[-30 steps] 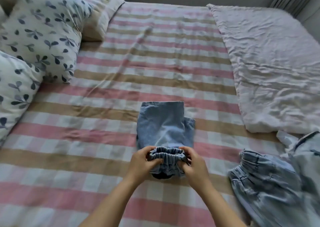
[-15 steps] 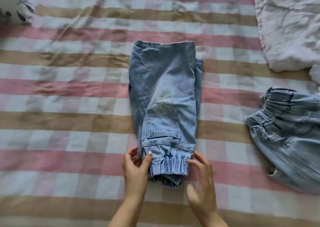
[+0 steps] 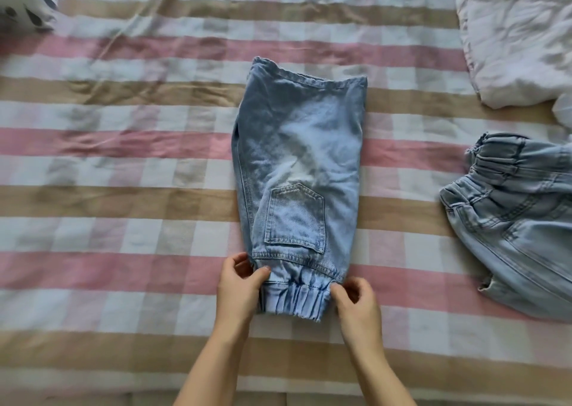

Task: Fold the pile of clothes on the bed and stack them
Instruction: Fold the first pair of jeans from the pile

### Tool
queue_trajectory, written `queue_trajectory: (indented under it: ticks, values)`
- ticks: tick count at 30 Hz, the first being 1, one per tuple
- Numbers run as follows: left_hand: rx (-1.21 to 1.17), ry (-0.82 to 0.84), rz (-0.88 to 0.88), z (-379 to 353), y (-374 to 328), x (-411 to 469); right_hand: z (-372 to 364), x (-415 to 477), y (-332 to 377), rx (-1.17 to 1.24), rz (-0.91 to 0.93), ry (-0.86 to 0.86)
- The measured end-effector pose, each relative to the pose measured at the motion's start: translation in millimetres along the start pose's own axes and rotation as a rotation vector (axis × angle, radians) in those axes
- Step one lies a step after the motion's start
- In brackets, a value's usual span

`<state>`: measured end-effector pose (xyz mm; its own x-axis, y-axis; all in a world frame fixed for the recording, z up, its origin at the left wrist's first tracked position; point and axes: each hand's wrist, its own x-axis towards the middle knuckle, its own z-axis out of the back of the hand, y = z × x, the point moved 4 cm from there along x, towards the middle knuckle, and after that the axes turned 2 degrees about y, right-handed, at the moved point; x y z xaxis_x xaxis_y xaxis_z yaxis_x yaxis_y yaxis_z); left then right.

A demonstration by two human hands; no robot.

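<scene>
On the striped bed sheet (image 3: pixel 123 189), right in front of you, lie the folded jeans (image 3: pixel 298 158). They are light blue and lie flat, with a back pocket facing up. The stretchy band (image 3: pixel 297 297) is at the end closest to you.

Your left hand (image 3: pixel 240 285) is at the left end of that band. Your thumb is on top and your fingers curl in from the side, so you pinch the cloth there.

Your right hand (image 3: pixel 356 300) is at the right end of the band. Your thumb touches the cloth and your fingers curl just beside it. I cannot tell if they really hold it.

Off to your right lie more jeans (image 3: pixel 520 226), not folded, well apart from the first pair. A crumpled white blanket (image 3: pixel 520 34) is at the far right, and a leaf pillow (image 3: pixel 24 6) peeks in at the far left.
</scene>
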<state>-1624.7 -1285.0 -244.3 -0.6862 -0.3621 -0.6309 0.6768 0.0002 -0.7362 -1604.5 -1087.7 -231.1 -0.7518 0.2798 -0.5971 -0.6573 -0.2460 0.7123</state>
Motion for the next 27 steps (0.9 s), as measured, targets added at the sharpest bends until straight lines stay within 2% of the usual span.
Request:
queue_trajectory:
  ticks: [4,9,15,18,21,25,27]
  values:
    - [0.012,0.006,-0.066,-6.6,-4.7,3.5,-7.5,13.3,10.3,0.158,-0.057,0.032]
    - [-0.075,0.011,-0.063,-2.3,9.3,-10.8,-2.8,2.7,9.7,0.114,0.002,0.061]
    - [-0.161,0.034,0.125,-0.6,70.8,-60.7,15.0,-34.2,-44.6,0.035,-0.054,0.063]
    - [-0.165,0.064,0.135,0.0,73.6,-64.0,17.3,-35.9,-52.0,-0.045,-0.035,0.068]
    - [-0.048,0.100,0.042,4.1,56.6,-61.2,22.9,-27.6,-42.8,-0.147,-0.008,0.101]
    - [0.167,-0.120,-0.190,21.3,14.2,-36.6,37.8,0.5,-7.5,-0.186,0.112,0.022]
    - [0.176,-0.170,-0.295,21.4,-13.1,-7.9,43.6,29.3,19.5,-0.146,0.188,-0.057]
